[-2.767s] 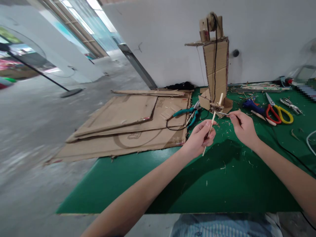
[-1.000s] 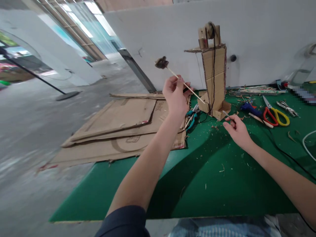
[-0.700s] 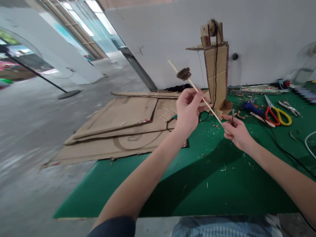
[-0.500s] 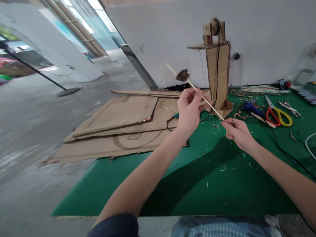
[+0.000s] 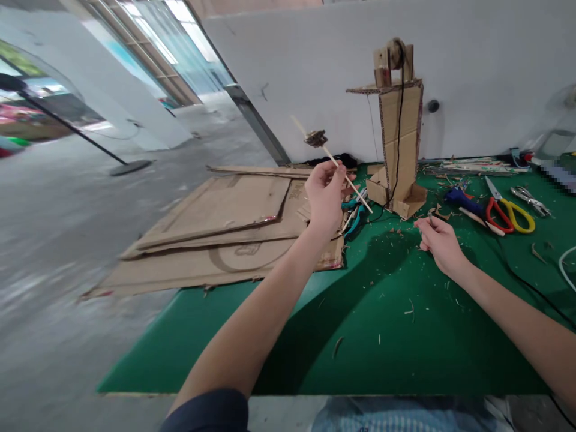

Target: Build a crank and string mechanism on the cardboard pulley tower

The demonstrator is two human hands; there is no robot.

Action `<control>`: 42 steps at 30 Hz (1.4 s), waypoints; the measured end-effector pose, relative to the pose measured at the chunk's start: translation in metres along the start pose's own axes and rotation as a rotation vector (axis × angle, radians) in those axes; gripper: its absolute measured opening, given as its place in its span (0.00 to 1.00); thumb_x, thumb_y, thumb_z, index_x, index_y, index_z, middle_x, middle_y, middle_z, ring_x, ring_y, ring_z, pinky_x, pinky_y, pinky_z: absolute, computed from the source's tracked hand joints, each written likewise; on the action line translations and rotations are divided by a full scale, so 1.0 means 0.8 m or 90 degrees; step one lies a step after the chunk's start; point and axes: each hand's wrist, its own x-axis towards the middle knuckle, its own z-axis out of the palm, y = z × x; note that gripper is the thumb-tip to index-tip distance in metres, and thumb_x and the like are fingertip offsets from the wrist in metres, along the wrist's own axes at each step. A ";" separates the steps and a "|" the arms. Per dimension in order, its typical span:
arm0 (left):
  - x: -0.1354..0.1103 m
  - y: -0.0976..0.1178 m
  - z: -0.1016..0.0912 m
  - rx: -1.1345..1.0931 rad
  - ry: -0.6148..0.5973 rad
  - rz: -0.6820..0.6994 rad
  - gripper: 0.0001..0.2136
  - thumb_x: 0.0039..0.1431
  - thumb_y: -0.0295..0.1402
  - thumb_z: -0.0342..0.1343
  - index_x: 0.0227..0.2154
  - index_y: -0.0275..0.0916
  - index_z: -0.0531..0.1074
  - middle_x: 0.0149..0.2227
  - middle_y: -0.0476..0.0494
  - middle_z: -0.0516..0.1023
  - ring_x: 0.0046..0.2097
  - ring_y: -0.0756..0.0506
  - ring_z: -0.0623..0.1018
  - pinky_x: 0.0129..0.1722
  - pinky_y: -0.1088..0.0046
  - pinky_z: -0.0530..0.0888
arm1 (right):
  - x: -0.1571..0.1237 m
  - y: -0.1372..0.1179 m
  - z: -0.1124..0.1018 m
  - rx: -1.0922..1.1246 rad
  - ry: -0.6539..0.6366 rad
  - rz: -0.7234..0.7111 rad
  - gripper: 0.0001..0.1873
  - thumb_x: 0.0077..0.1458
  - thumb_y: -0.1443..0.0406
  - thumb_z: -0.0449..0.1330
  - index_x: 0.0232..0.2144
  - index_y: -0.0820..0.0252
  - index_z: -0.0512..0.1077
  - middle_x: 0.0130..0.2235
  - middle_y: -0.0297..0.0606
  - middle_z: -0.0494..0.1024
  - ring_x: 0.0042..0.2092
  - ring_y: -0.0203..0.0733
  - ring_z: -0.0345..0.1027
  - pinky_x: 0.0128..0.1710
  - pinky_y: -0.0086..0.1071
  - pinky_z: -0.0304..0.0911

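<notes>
A thin wooden stick [image 5: 362,200] is pinched in my left hand [image 5: 324,193], slanting from upper left to lower right. Near its upper end sits a ragged brown cardboard lump [image 5: 316,138], and its lower end is free. My right hand [image 5: 440,241] is over the green table, apart from the stick, with thumb and fingertips pressed together; whether anything small is between them I cannot make out. Behind and between the hands stands a cardboard tower [image 5: 407,132] with a wheel on top and a black cord down its front. Teal-handled pliers [image 5: 355,222] lie beside my left hand.
Flat cardboard sheets [image 5: 216,210] cover the table's left side and overhang its edge. Scissors [image 5: 507,210], a dark blue tool [image 5: 458,197] and metal pliers [image 5: 531,200] lie at right. Cardboard scraps are scattered over the green tabletop [image 5: 387,336]. A wall [image 5: 297,72] rises behind.
My right hand has let go of the stick's lower end. My left hand has carried the stick and its lump leftward and slightly down, uncovering the teal-handled pliers and the tower's base.
</notes>
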 end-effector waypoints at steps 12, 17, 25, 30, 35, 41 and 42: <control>-0.005 0.009 0.002 0.068 -0.023 0.021 0.15 0.50 0.40 0.67 0.39 0.42 0.72 0.29 0.52 0.72 0.27 0.53 0.75 0.22 0.80 0.71 | -0.001 -0.003 -0.001 -0.006 -0.015 0.014 0.19 0.49 0.48 0.66 0.26 0.57 0.70 0.18 0.23 0.60 0.18 0.27 0.46 0.19 0.27 0.55; -0.016 0.026 0.012 0.002 -0.053 -0.036 0.09 0.50 0.33 0.65 0.33 0.42 0.70 0.27 0.53 0.70 0.25 0.55 0.72 0.19 0.82 0.67 | -0.003 -0.006 0.002 -0.001 -0.021 0.021 0.22 0.48 0.46 0.66 0.26 0.58 0.71 0.17 0.22 0.55 0.18 0.28 0.45 0.19 0.28 0.53; -0.050 0.048 0.039 -0.115 -0.164 -0.182 0.04 0.58 0.34 0.60 0.31 0.40 0.74 0.26 0.52 0.66 0.21 0.57 0.65 0.15 0.82 0.60 | -0.003 0.006 0.001 -0.136 -0.085 -0.038 0.22 0.54 0.44 0.60 0.28 0.57 0.73 0.18 0.25 0.57 0.19 0.31 0.52 0.20 0.30 0.53; -0.078 0.050 0.054 -0.118 -0.179 -0.224 0.08 0.58 0.37 0.62 0.29 0.39 0.72 0.23 0.54 0.63 0.22 0.56 0.65 0.14 0.84 0.58 | -0.021 -0.013 0.025 0.018 -0.110 0.038 0.20 0.50 0.46 0.63 0.33 0.55 0.71 0.17 0.20 0.51 0.18 0.30 0.44 0.19 0.28 0.50; -0.108 0.055 0.070 -0.134 -0.211 -0.256 0.07 0.58 0.36 0.62 0.34 0.41 0.70 0.24 0.55 0.62 0.23 0.56 0.66 0.14 0.84 0.58 | -0.039 -0.032 0.043 0.142 -0.148 0.102 0.21 0.45 0.48 0.68 0.34 0.54 0.70 0.17 0.18 0.47 0.19 0.29 0.38 0.18 0.27 0.46; -0.122 0.054 0.081 -0.172 -0.197 -0.245 0.07 0.59 0.37 0.60 0.34 0.42 0.69 0.26 0.54 0.62 0.24 0.56 0.66 0.14 0.85 0.56 | -0.041 -0.032 0.035 0.135 -0.208 0.088 0.18 0.40 0.51 0.72 0.28 0.56 0.75 0.17 0.20 0.53 0.20 0.27 0.40 0.19 0.28 0.45; -0.123 0.054 0.081 -0.172 -0.188 -0.246 0.07 0.59 0.37 0.60 0.34 0.42 0.68 0.26 0.54 0.62 0.24 0.56 0.66 0.14 0.84 0.56 | -0.041 -0.031 0.034 0.128 -0.217 0.085 0.18 0.40 0.52 0.72 0.28 0.56 0.76 0.17 0.21 0.55 0.20 0.27 0.41 0.19 0.28 0.45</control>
